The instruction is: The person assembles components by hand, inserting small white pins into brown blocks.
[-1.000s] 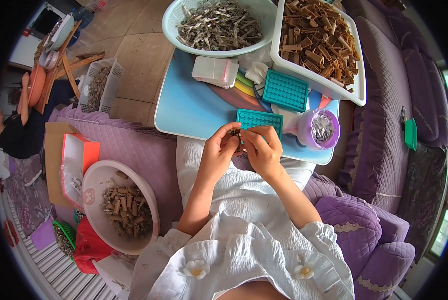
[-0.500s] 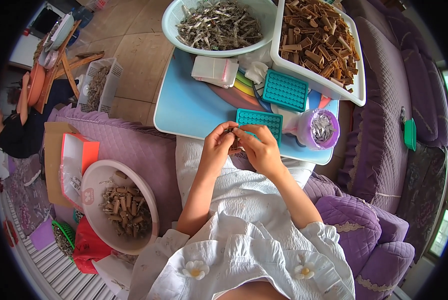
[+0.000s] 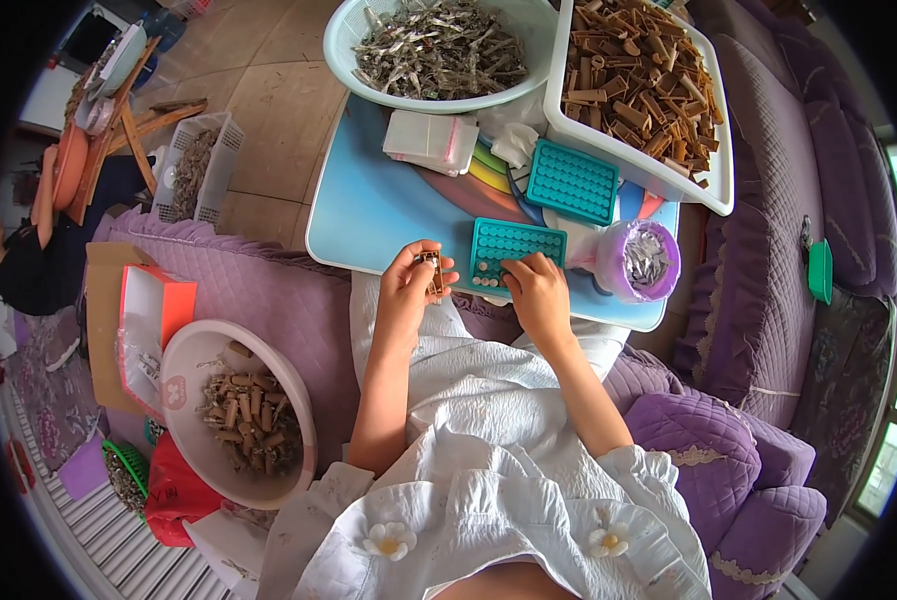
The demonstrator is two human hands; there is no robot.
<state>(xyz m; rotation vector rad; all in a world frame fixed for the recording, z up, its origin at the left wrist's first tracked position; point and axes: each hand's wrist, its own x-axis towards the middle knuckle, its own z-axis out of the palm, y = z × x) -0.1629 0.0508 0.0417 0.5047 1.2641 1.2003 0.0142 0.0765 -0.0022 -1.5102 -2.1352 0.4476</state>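
My left hand (image 3: 409,283) holds a small brown wooden piece (image 3: 432,271) upright at the near edge of the blue table (image 3: 369,210). Just to its right, my right hand (image 3: 536,287) rests with its fingertips on a teal tray with rows of small holes (image 3: 515,244); whether it pinches anything there is hidden. A second teal tray (image 3: 573,182) lies a little farther back. A purple cup of small metal parts (image 3: 645,260) stands right of my right hand.
A pale bowl of metal clips (image 3: 439,50) and a white tray of brown wooden pieces (image 3: 649,75) sit at the table's far side. A white bowl of wooden pieces (image 3: 244,415) rests on the purple sofa at my left, beside an orange box (image 3: 154,320).
My hands have come apart. The right hand moved from the piece to the near teal tray, while the left keeps the wooden piece.
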